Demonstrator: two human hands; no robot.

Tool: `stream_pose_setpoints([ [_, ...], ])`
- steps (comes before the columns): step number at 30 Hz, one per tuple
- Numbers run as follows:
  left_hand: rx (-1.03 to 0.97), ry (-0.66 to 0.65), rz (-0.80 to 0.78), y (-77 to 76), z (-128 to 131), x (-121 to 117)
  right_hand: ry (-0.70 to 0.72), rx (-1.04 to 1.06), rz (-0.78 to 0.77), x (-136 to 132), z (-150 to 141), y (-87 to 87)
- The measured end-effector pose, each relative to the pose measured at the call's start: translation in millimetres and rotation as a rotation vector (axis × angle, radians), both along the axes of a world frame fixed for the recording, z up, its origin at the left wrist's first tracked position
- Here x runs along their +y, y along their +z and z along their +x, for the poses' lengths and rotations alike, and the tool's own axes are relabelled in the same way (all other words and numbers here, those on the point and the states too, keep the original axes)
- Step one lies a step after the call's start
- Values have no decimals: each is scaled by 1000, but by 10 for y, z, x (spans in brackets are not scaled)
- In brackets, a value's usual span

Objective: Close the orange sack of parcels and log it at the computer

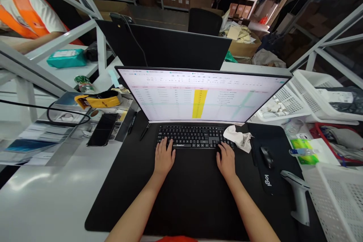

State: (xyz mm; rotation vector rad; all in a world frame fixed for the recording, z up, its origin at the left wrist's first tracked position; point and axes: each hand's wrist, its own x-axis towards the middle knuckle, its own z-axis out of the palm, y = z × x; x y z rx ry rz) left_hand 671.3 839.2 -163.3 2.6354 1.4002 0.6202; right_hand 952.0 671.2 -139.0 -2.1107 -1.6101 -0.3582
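Observation:
Both my hands rest at the front edge of a black keyboard [184, 134]. My left hand [164, 157] lies at the keyboard's left end, fingers spread over the lower keys. Toward the number pad, my right hand [227, 159] has its fingers stretched onto the keys and holds nothing. A crumpled white tissue [238, 138] covers part of the keyboard's right end, just beyond my right hand. Behind the keys stands a monitor [170, 98] showing a spreadsheet with a yellow column. A black mouse [267, 157] sits on a mouse pad [272, 183] to the right.
A grey barcode scanner [299, 198] lies right of the mouse pad. White plastic baskets [334, 196] line the right side. On the left are a phone [103, 129], a yellow-and-black strap-like item [99, 100] and pens [145, 131]. A person in an orange vest [21, 11] is beyond the frame bars.

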Motion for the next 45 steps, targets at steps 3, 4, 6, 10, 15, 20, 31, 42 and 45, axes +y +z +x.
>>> stream_pose_setpoints([
  [3,-8,-1,12,13,1,-1,71,71,-69,338,-148,187],
  [4,-2,0,22,15,0,-2,83,86,-102,470,-191,232],
  [6,14,2,44,12,-4,-4,88,106,-145,715,-255,278],
  [10,23,0,86,-26,-21,1,69,114,-135,971,-318,260],
  [15,10,-9,90,-59,-28,13,28,85,-65,667,-162,267],
  [20,-2,-10,63,-38,-23,2,-339,8,102,-226,763,311],
  [31,-133,53,19,1,-149,86,-504,137,-84,-1439,2014,-79],
  [42,-405,81,-63,-22,-534,456,-486,-14,-41,-1349,1863,-213],
  [45,-425,84,-79,-33,-534,457,-487,-13,-34,-1349,1862,-199],
])
